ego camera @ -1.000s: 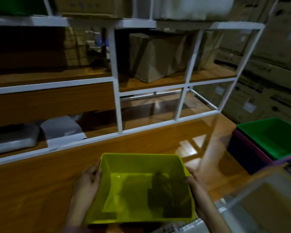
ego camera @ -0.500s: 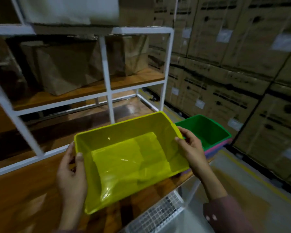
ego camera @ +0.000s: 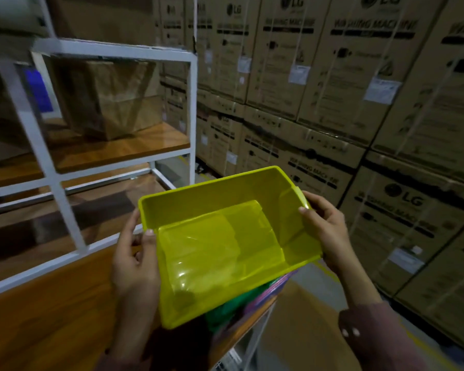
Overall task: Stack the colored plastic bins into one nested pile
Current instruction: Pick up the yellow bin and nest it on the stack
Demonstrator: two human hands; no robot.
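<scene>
Both hands were on the yellow bin (ego camera: pixel 225 245), held up in the air and tilted, open side toward the camera. The left hand (ego camera: pixel 134 261) clamped the near-left rim, thumb (ego camera: pixel 149 242) hooked inside the wall, fingers wrapped outside. The right hand (ego camera: pixel 324 231) gripped the far-right rim, thumb over the edge, fingers curled behind. Directly under the yellow bin sat the green bin (ego camera: pixel 236 303), nested in a purple bin (ego camera: pixel 273 286), at the edge of the wooden table (ego camera: pixel 51 317). Beyond the yellow bin stood the white shelf frame (ego camera: pixel 113 49) and stacked cardboard boxes (ego camera: pixel 332 76).
</scene>
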